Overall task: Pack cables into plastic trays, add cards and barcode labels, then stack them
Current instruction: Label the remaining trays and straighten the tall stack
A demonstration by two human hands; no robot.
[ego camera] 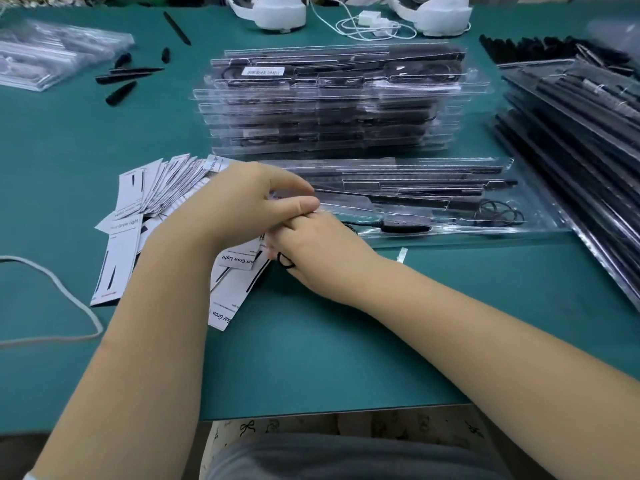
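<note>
Over the cards (131, 209), left hand (239, 202) atop right hand (318, 251).

Green-topped table (311, 358) under even, soft light. White headsets (273, 12) and white cable (363, 27) along far edge.

bare green mat (311, 358) near edge, card fan (152, 192) left, tray stack (329, 109) behind, trays (581, 133) right

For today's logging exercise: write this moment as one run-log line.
left hand: fingers curled at tray end | right hand: beside it, grip hidden | tray: flat before stack | cards: fanned left
</note>
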